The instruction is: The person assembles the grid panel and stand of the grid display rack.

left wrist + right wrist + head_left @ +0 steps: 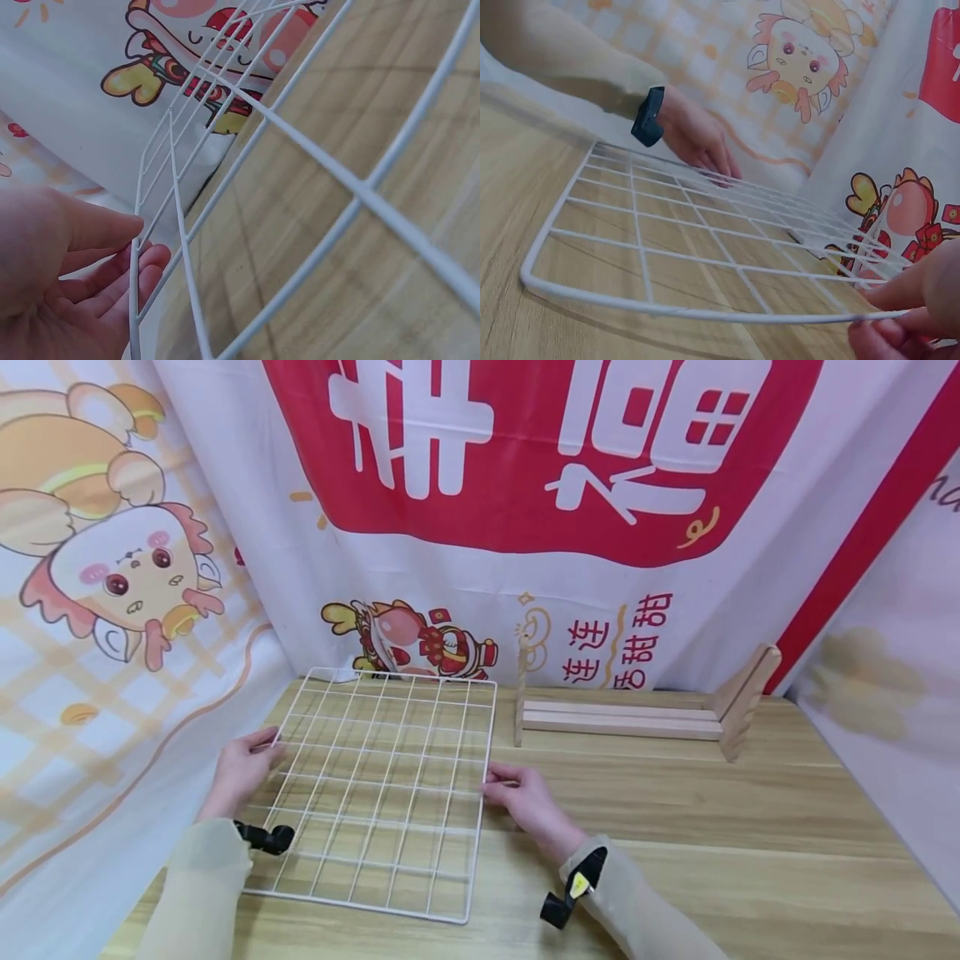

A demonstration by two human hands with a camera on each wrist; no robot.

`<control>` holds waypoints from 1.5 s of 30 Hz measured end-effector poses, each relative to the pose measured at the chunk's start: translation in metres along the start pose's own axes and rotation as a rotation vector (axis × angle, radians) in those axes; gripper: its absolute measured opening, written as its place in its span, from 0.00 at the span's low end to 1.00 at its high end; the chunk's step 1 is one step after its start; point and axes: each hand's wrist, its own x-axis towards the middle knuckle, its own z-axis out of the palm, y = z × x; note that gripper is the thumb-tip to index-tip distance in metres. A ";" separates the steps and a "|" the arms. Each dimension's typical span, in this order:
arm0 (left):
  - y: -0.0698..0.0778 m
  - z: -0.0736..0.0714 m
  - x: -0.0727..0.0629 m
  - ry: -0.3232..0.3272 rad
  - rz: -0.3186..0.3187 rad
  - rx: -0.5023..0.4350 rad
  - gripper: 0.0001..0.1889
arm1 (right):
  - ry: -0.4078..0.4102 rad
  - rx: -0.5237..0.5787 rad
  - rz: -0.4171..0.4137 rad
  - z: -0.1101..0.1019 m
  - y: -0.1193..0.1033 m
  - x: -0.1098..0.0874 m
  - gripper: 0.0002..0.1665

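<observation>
A white wire grid panel is held a little above the wooden table, its shadow falling on the wood below. My left hand pinches the panel's left edge wire between thumb and fingers; the left wrist view shows that thumb against the wire. On the opposite side, my right hand pinches the right edge wire. In the right wrist view the right fingers grip the near frame bar, while the left hand shows across the panel.
Toward the back right of the table stands a wooden rack with upright ends and a crossbar. Printed cloth hangs along the back and both sides.
</observation>
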 end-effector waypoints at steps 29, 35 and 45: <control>0.054 -0.016 0.002 0.401 0.020 -0.210 0.20 | 0.143 0.219 -0.120 -0.001 -0.032 -0.004 0.28; 0.063 -0.019 0.001 0.460 -0.051 -0.280 0.19 | 0.145 0.213 -0.142 -0.003 -0.041 -0.007 0.26; 0.079 -0.022 0.001 0.554 -0.015 -0.380 0.17 | 0.164 0.194 -0.203 -0.008 -0.052 -0.009 0.21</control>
